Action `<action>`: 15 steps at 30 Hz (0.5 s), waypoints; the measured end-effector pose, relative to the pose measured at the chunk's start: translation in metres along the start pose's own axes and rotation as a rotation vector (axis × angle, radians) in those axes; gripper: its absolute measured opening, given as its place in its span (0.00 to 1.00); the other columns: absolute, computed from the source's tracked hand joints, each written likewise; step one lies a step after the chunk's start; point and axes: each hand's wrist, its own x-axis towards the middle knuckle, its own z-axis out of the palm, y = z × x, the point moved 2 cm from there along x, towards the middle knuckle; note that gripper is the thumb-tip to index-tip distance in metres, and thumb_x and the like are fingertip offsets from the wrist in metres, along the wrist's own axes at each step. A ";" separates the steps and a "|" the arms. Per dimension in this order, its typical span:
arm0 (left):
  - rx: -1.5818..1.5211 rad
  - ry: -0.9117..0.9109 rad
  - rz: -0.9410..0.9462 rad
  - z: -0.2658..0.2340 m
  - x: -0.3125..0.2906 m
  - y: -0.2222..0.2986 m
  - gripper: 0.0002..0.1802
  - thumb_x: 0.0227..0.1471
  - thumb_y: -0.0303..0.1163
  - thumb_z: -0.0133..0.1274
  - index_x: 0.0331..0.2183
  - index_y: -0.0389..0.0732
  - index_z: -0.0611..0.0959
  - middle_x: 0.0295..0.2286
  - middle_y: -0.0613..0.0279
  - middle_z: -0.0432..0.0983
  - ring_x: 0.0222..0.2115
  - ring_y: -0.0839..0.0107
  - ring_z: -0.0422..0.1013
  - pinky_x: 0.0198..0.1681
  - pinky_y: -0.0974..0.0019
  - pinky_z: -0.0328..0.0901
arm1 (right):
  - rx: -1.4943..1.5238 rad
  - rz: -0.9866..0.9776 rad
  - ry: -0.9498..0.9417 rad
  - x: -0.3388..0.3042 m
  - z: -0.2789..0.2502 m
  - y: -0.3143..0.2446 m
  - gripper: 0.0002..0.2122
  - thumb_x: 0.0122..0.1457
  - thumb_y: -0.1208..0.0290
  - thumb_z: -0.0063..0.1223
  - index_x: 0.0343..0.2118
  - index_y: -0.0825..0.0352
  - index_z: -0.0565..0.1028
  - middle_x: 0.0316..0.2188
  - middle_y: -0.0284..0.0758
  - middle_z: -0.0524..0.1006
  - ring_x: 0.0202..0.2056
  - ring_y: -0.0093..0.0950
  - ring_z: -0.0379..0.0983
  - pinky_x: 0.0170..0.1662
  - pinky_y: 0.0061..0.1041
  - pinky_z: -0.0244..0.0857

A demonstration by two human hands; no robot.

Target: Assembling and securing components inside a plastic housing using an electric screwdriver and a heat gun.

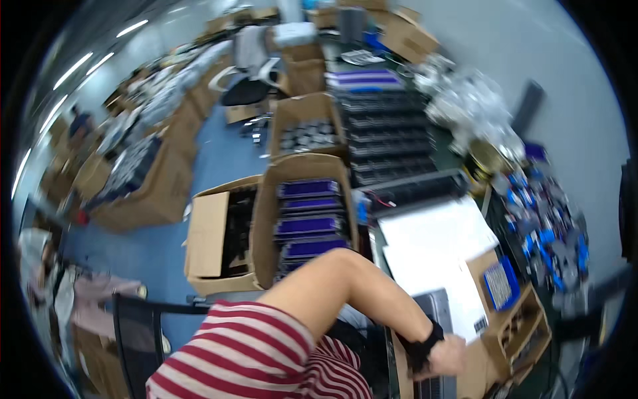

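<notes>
My left hand (446,358) is at the lower right, past a bent bare elbow and a red-and-white striped sleeve. A black band (424,346) wraps its wrist. Blurred by motion, the hand looks curled into a loose fist; whatever its fingers hold, if anything, is hidden. It is over a long grey bar-shaped housing (435,306) on the worktable. White sheets (432,233) lie just beyond, and a long black housing with red wires (419,194) rests at their far edge. My right hand is out of the picture.
Cardboard boxes (266,199) with purple-topped units (309,228) stand left of the table. Black housings (385,126) line its far part. At right are a blue bin (502,282), a wooden rack (525,332) and piled blue-and-grey parts (548,233). An office chair (249,80) stands behind.
</notes>
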 end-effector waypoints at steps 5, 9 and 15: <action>0.044 -0.033 0.001 -0.026 -0.012 0.008 0.31 0.20 0.54 0.72 0.27 0.41 0.87 0.30 0.53 0.82 0.31 0.57 0.78 0.37 0.58 0.71 | -0.647 0.035 -0.442 0.042 -0.091 0.044 0.12 0.65 0.60 0.39 0.48 0.49 0.73 0.22 0.35 0.59 0.25 0.29 0.56 0.34 0.33 0.52; 0.028 0.004 0.028 -0.027 -0.019 0.008 0.30 0.20 0.52 0.72 0.25 0.39 0.87 0.28 0.53 0.82 0.30 0.57 0.78 0.35 0.56 0.71 | -0.281 0.215 -0.567 0.062 -0.054 0.027 0.07 0.62 0.69 0.50 0.36 0.67 0.74 0.24 0.42 0.71 0.28 0.34 0.68 0.39 0.41 0.65; -0.146 0.173 0.084 -0.026 -0.024 0.007 0.23 0.07 0.37 0.71 0.17 0.40 0.82 0.20 0.56 0.78 0.27 0.56 0.77 0.30 0.57 0.72 | -0.225 -0.266 0.110 0.025 0.041 -0.004 0.40 0.59 0.31 0.38 0.53 0.72 0.67 0.20 0.40 0.72 0.19 0.30 0.64 0.24 0.27 0.61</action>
